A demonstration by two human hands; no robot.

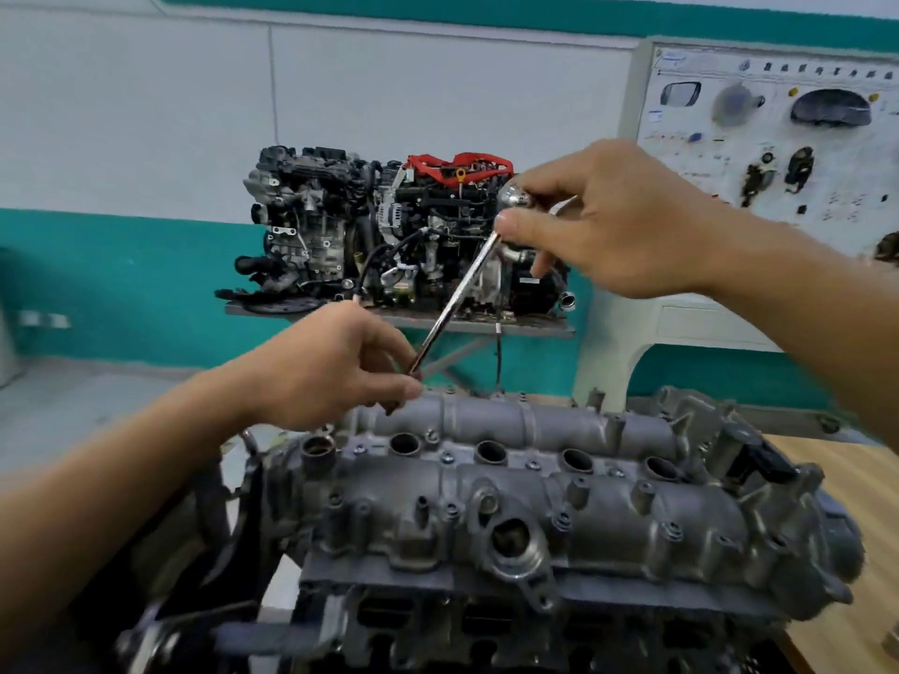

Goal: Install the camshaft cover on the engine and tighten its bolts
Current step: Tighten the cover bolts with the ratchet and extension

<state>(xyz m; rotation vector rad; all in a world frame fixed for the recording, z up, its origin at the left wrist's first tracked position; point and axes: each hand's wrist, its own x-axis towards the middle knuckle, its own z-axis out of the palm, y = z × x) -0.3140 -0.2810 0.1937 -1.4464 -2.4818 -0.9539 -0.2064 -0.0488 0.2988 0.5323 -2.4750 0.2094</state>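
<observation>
Bare hands [335, 367], forearms [146, 459] seemingly bare.

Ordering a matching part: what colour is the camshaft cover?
Dull grey metal; the camshaft cover shows best in the head view.

We see a bright room with soft, even light. The lower left of the frame is blurry, and straight lines bend near the edges.

Grey camshaft cover [608, 508] lies atop the engine [428, 620] (four round wells [490, 452] open), bolts [446, 458] standing in it.
</observation>
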